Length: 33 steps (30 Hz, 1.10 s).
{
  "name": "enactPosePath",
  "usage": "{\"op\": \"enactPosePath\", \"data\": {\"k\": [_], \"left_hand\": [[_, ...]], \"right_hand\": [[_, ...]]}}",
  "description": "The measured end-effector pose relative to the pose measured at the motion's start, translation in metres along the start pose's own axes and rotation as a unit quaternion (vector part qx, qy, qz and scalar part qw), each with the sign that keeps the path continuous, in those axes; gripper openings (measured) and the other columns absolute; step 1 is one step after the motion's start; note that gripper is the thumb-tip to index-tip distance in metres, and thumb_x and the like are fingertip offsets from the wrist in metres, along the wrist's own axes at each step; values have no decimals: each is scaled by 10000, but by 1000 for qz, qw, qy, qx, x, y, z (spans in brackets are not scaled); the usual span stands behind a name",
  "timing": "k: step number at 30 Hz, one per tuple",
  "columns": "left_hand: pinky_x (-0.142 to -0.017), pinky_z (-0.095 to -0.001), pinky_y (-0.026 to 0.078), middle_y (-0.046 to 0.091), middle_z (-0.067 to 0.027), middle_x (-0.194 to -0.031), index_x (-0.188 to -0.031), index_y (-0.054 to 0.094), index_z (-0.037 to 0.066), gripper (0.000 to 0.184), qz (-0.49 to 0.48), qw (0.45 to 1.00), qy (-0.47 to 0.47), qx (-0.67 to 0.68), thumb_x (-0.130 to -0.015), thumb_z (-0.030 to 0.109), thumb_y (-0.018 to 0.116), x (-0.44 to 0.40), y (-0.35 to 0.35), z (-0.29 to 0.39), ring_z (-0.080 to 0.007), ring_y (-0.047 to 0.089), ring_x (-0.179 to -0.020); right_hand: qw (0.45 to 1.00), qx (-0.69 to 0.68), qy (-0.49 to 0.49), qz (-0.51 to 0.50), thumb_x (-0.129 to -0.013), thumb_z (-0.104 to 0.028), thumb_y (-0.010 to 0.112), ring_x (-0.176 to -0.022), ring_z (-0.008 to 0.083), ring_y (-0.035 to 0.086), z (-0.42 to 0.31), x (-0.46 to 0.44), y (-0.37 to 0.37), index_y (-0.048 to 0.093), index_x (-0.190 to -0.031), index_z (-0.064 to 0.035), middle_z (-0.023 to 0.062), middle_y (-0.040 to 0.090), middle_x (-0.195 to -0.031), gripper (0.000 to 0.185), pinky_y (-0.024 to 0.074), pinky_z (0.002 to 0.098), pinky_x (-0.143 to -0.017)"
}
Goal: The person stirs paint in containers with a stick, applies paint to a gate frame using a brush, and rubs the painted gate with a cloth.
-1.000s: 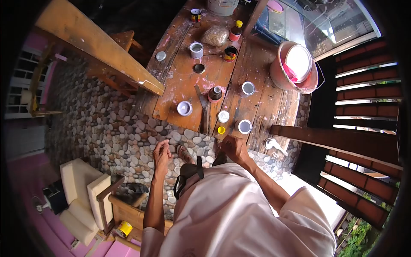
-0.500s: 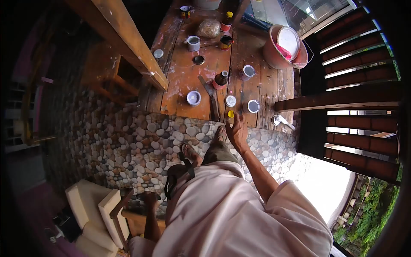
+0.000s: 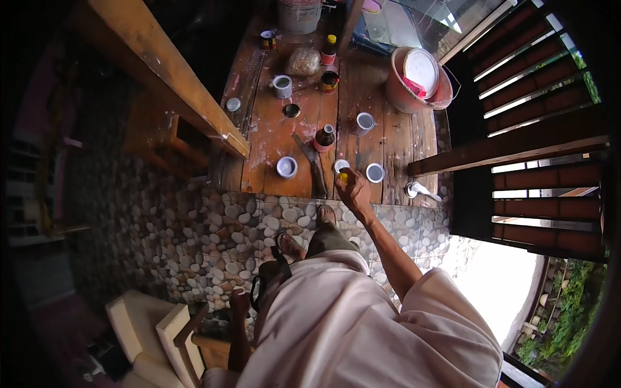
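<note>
My right hand [image 3: 353,189] is at the near edge of the wooden table, its fingers closed round a small yellow cap [image 3: 342,177]. Just beyond the fingers lies a round white lid [image 3: 341,166], partly covered. My left hand [image 3: 239,299] hangs low beside my body, small and dark, its fingers curled; a pale bit shows at its top. On the table near my right hand are an open dark bottle [image 3: 324,138], a long flat blade-like tool [image 3: 314,165], a tin of grey paint [image 3: 375,172] and a tin of lilac paint [image 3: 286,168].
Farther back are a pink bucket [image 3: 396,84], more tins [image 3: 283,86], a yellow-capped bottle [image 3: 328,50] and a wrapped lump [image 3: 303,62]. A white-handled object [image 3: 422,191] lies at the right edge. Wooden posts [image 3: 187,84] flank the table; a cream armchair [image 3: 145,323] stands lower left.
My right hand has moved to the yellow cap and closed on it. My left hand has dropped from in front of me to my side.
</note>
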State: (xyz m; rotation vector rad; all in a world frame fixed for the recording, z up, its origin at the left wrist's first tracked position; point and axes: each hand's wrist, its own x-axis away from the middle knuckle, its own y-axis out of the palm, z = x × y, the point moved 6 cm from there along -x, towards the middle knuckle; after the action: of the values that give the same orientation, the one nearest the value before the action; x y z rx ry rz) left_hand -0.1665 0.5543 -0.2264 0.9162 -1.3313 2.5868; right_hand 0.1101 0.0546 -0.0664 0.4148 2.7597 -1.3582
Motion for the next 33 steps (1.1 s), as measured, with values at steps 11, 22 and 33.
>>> {"op": "enactPosePath", "data": {"k": [11,22,33], "left_hand": [[-710,-370,517,672,-127,-845,-908,651,25,196,35,998,-9,59,-800,179,707,22,10,41,-262,671,-799],[-647,-349,536,688,-101,-777,-969,636,66,231,-5,989,-27,147,-781,176,714,21,63,9,-216,679,-702],[-645,-350,516,666,-122,-751,-947,655,39,226,3,983,-93,156,-768,172,691,1,29,34,-223,659,-704]], "right_hand": [[989,-94,-66,93,-795,-247,745,-737,332,649,-57,-95,-37,587,-931,-46,156,667,-839,289,506,373,-639],[993,-75,-90,-19,-784,-340,712,-839,358,629,-53,-114,-20,594,-1040,-68,151,659,-895,391,484,447,-744],[986,-31,-136,95,-795,-243,709,-900,348,610,-79,-108,-57,614,-1055,-51,154,638,-983,337,486,412,-765]]}}
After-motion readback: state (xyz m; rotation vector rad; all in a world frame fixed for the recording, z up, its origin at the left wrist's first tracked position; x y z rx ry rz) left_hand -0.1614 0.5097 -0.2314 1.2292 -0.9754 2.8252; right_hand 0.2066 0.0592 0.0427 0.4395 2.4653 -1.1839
